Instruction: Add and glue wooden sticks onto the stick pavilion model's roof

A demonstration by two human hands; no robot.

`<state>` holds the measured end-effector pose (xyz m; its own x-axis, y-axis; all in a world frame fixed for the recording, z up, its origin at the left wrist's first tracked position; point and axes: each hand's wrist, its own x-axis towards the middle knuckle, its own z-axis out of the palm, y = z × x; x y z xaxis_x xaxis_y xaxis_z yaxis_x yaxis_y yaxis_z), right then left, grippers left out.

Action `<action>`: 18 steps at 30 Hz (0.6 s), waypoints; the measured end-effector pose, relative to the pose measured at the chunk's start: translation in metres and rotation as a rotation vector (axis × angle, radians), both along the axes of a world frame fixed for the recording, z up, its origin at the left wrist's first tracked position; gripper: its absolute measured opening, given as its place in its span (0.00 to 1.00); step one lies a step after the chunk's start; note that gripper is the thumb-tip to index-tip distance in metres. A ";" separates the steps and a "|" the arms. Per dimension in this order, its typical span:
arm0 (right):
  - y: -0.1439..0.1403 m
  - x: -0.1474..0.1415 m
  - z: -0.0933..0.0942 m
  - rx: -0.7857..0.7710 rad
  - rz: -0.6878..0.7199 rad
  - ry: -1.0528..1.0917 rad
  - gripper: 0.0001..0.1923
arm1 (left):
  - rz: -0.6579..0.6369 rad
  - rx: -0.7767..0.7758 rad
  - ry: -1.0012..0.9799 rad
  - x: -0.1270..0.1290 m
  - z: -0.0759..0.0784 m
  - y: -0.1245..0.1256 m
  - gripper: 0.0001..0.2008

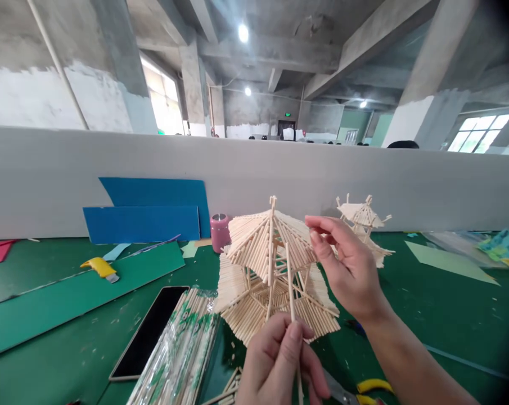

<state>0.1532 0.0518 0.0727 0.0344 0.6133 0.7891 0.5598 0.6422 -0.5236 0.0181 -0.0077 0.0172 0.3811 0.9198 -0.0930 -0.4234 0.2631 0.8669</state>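
My left hand (275, 360) is closed on a thin wooden stick (290, 270), held nearly upright at the bottom middle. Right behind the stick stands a pavilion model (252, 244) built from many such sticks, with a pointed upper roof and a wider lower one. By the right edge of the upper roof is my right hand (349, 264), its thumb and forefinger drawn together in a pinch. Whether these fingertips hold a small piece or touch the roof, I cannot tell.
A plastic-wrapped bundle of sticks (180, 349) lies beside a phone (148, 332). Farther out are a yellow cutter knife (100, 268), a pink container (220, 232), blue boards (140, 225) and a smaller pavilion model (364, 216). A yellow-handled tool (374, 386) lies at the lower right.
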 end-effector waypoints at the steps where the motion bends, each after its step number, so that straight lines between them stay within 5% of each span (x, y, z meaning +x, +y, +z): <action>1: 0.004 0.001 0.000 0.005 -0.011 -0.014 0.12 | -0.006 0.015 -0.002 0.001 0.000 0.004 0.17; 18: 0.031 0.006 -0.001 -0.139 0.007 -0.192 0.15 | 0.125 0.121 -0.014 0.011 0.002 0.038 0.11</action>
